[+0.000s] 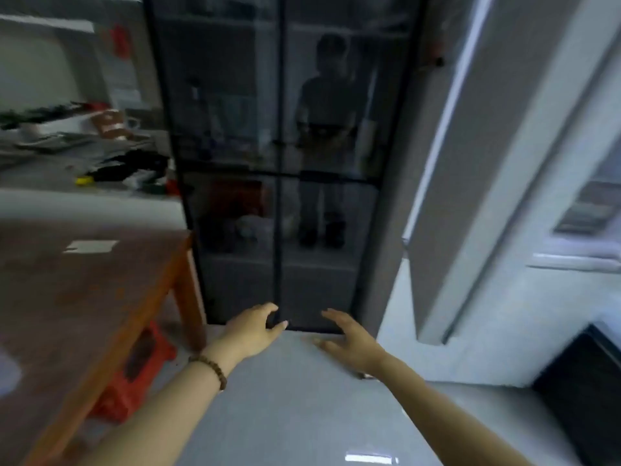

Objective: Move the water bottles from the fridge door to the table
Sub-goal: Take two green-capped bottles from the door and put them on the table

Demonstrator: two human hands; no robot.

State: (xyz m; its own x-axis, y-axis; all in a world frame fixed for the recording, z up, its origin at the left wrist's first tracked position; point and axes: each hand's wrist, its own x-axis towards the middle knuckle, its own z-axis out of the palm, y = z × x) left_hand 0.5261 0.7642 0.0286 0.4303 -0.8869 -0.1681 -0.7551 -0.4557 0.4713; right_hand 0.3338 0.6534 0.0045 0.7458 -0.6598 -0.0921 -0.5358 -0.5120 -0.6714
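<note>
Both my hands are stretched out low over the grey floor, holding nothing. My left hand (pixel 257 329), with a bead bracelet on its wrist, has its fingers curled apart. My right hand (pixel 349 338) is spread flat, palm down. The brown wooden table (pixel 84 297) stands at the left, with a pale blurred shape at its near left edge. The grey fridge door (pixel 470 163) stands open at the right, and I see its outer side only. No water bottle shows clearly; the picture is blurred by motion.
A dark glass-fronted cabinet (pixel 279 163) stands straight ahead and mirrors a standing person. A red stool (pixel 134 371) sits under the table. A cluttered counter (pixel 84 156) runs at the far left. A black box (pixel 584 381) sits on the floor at the lower right.
</note>
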